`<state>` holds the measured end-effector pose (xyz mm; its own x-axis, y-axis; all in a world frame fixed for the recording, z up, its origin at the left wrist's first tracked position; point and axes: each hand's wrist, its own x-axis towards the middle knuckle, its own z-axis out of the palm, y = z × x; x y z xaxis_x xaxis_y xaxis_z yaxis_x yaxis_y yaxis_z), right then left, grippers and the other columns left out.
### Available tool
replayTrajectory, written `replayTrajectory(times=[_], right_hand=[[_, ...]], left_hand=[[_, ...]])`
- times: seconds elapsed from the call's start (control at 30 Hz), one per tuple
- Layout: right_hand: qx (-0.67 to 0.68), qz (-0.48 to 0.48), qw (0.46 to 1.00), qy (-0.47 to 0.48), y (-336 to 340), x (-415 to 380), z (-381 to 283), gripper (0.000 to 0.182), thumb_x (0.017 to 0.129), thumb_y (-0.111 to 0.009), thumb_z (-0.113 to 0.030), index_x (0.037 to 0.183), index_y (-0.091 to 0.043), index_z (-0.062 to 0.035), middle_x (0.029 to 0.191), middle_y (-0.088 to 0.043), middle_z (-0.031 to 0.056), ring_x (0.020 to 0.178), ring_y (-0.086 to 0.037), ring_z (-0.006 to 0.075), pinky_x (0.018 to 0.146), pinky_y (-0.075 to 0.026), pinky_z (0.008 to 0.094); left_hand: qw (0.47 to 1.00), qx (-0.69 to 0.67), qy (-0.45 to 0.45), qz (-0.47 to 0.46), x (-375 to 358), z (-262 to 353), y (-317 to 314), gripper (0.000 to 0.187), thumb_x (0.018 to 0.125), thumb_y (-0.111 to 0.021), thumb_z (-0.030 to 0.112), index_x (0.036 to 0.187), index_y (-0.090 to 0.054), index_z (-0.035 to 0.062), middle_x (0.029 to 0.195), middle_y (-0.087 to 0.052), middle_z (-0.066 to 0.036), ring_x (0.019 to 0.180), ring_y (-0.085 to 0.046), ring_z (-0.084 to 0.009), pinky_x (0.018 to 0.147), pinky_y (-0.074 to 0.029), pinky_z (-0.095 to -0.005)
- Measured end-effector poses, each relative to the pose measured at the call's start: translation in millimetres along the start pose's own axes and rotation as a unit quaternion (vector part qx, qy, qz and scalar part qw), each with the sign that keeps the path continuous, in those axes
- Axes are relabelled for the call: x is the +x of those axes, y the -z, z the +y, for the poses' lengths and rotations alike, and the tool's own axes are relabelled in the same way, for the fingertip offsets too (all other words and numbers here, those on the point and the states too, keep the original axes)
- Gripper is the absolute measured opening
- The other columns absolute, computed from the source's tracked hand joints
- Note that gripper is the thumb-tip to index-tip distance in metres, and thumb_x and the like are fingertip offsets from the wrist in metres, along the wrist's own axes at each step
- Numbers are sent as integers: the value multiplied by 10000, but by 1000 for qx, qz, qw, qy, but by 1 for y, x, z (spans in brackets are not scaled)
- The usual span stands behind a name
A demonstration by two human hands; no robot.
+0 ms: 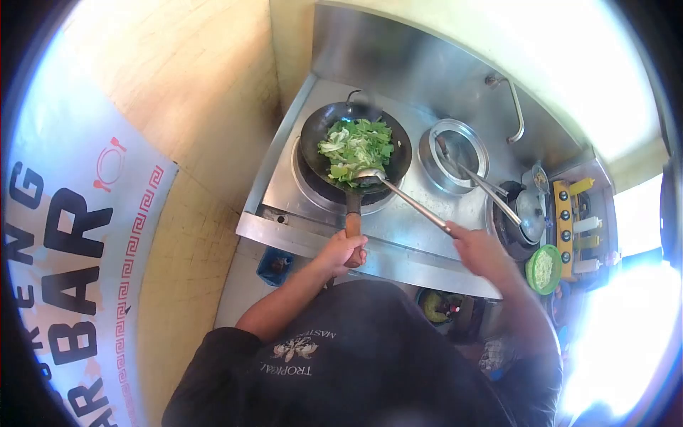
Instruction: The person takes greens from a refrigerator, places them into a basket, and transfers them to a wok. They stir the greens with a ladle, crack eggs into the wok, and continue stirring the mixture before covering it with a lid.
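Observation:
A dark wok point(313, 147) sits on the left burner of the steel stove, with chopped leafy greens point(359, 146) heaped inside it. My left hand point(343, 252) is wrapped round the wok's wooden handle point(353, 226) at the stove's front edge. In my right hand point(478, 249) is the end of a long-handled metal ladle point(416, 205). The ladle's bowl rests in the wok against the near side of the greens, partly hidden by them.
Right of the wok stands a metal pot point(429, 153) with utensils leaning in it. Beyond are a lidded pot point(530, 212), a green bowl point(543, 270) of pale shreds and several squeeze bottles point(587, 225). A faucet point(516, 107) juts from the backsplash.

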<state>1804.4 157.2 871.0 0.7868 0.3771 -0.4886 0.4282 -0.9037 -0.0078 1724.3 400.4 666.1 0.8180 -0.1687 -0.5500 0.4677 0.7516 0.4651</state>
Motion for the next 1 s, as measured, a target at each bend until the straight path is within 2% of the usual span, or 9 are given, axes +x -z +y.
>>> replayTrajectory(times=[0.1,0.23,0.3,0.37,0.5,0.57,0.7,0.83,1.0], right_hand=[[-38,105,994,-6,-82,61,2,466,902,-456,-182,1361,-392,-231,809,-623,213,813,-637,327,719,-492,467],[56,138,989,-11,-74,85,-11,456,905,-453,-181,1356,-398,-217,833,-620,232,808,-624,359,727,-482,482],[186,214,959,30,-73,112,-16,452,903,-455,-176,1351,-396,-191,846,-614,252,819,-607,397,749,-467,500],[208,278,935,80,-76,159,-26,446,904,-436,-163,1348,-390,-176,854,-607,270,816,-595,430,743,-467,515],[194,163,967,40,-74,173,-59,440,903,-409,-146,1342,-398,-177,865,-613,253,801,-606,426,722,-480,512],[40,111,991,59,-81,126,-61,441,903,-387,-127,1338,-408,-199,882,-615,215,789,-623,399,703,-493,503],[-41,97,994,27,-61,79,-32,445,906,-387,-115,1333,-420,-234,912,-605,184,787,-639,360,686,-509,479],[-168,141,975,17,7,51,-3,470,893,-478,-153,1339,-408,-284,852,-602,141,739,-637,327,643,-516,440],[-214,226,949,53,38,31,29,435,875,-472,-107,1280,-494,-266,856,-606,136,764,-644,294,645,-523,414]], left_hand=[[1000,14,4,-5,8,-3,13,202,831,-602,41,939,-433,56,721,-479,-49,551,-529,-165,476,-469,-339],[999,38,-26,-22,16,-9,30,197,834,-605,50,935,-436,63,708,-481,-40,541,-533,-155,469,-470,-338],[999,36,-30,-22,19,-9,38,182,837,-610,63,922,-449,68,691,-481,-28,533,-539,-148,457,-469,-327],[998,38,-32,-24,24,-10,43,176,835,-614,66,914,-456,69,683,-481,-25,530,-542,-149,453,-468,-321],[998,47,-27,-25,19,-3,43,152,834,-615,78,894,-476,67,672,-479,-23,529,-544,-152,447,-466,-309],[998,58,-22,-19,16,8,44,143,833,-614,88,884,-483,63,669,-486,-27,529,-545,-154,449,-465,-311],[998,57,7,-22,-21,4,-5,131,845,-602,101,884,-490,46,705,-502,-43,565,-542,-148,493,-476,-325],[997,70,-1,-27,-15,5,-5,136,834,-608,76,865,-482,35,711,-509,-57,570,-542,-160,494,-467,-328],[1000,8,-14,-20,-1,-1,5,164,826,-610,52,885,-457,40,697,-486,-55,567,-536,-165,488,-461,-344]])
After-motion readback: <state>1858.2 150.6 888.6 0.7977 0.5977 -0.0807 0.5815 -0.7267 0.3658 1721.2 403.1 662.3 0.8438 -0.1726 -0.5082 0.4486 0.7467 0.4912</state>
